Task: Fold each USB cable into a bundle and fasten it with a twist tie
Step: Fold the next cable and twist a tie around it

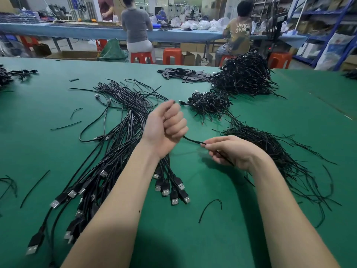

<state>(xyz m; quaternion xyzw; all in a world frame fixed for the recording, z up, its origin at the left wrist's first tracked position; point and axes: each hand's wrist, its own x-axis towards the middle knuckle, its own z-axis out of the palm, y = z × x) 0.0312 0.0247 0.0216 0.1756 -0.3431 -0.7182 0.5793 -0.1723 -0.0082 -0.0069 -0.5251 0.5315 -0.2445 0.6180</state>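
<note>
USB cable (193, 141) — spanning both hands, left fist (170, 124) gripping, right fingers (214, 146) pinching

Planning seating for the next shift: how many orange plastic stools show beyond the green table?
4. One under the seated person in grey, one empty beside it, one partly hidden under the other worker, one empty at right. Others may be hidden.

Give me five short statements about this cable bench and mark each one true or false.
1. The left hand is closed in a fist. True.
2. The right hand lies flat on the green table mat. False: it pinches a thin black strand.
3. That strand runs between both hands. True.
4. The loose black USB cables lie right of the right hand. False: they lie left.
5. The red plastic stools stand on the table. False: they stand beyond it.
</note>
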